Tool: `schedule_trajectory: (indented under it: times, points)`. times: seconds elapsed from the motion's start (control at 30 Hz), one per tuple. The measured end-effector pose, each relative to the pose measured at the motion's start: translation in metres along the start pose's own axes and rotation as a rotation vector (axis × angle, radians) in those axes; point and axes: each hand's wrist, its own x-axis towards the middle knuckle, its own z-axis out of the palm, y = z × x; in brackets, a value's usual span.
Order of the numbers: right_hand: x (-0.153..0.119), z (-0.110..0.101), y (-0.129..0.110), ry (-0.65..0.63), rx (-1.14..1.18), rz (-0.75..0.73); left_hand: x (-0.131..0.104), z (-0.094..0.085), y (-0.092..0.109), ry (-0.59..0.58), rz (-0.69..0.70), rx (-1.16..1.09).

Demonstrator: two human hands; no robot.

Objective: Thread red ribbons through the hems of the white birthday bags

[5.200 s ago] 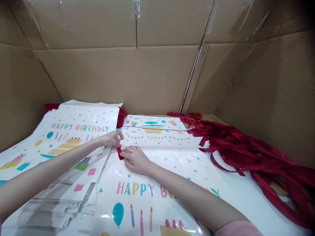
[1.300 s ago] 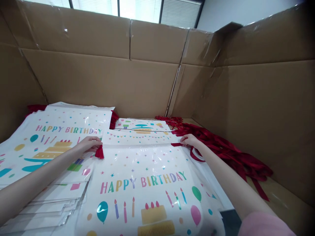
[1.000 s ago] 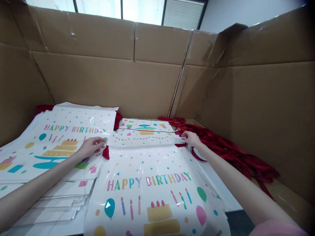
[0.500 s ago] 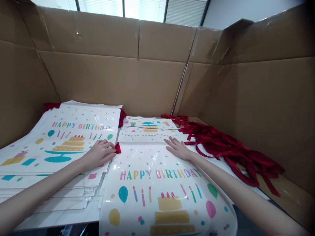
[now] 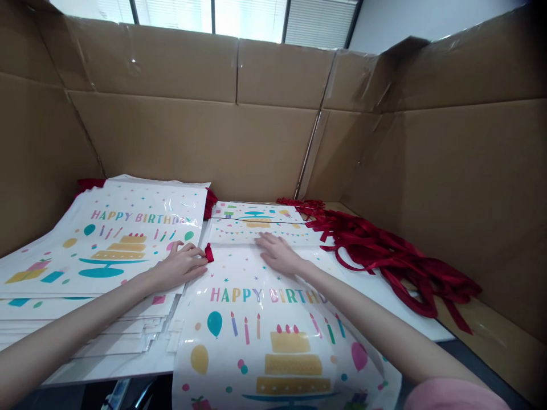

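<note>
Cardboard walls (image 5: 256, 142) enclose the bench on three sides. Landmark is the front bag (image 5: 273, 319), a glossy "HAPPY BIRTHDAY" plastic bag lying flat at centre. Left of it: one tall stack of printed bags (image 5: 106, 256), too many to count, edges already stepped and fanned; likely risk is a nudge from the left forearm sliding the top sheets off. Right of it: one tangled heap of red ribbons (image 5: 384, 256), uncountable, loops interlocked, so pulling one would probably drag others along. Behind it: at least two more bags (image 5: 256, 219) lying flat. Right hand (image 5: 280, 255) rests on the front bag's top edge, fingers spread flat, gripping nothing; slick film could skid or crease under that palm. Left hand (image 5: 182, 265) at its top-left corner, fingers loosely curled beside one red ribbon end (image 5: 209, 252); whether it pinches it I can't tell. If it isn't held, the end could slip back into the hem.
</note>
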Motion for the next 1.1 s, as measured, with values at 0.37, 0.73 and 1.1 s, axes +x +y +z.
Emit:
schedule_trajectory:
  times: [0.37,0.73,1.1]
  points:
    - [0.034,0.04,-0.088,0.03,0.179,-0.392,-0.002,0.001,0.007,0.001,0.007,0.058]
    - [0.031,0.043,-0.088,0.046,0.169,-0.393,0.02,0.003,-0.004,0.118,-0.006,0.111]
    - [0.03,0.045,-0.087,0.117,0.197,-0.408,0.103,0.002,-0.033,-0.057,-0.142,0.105]
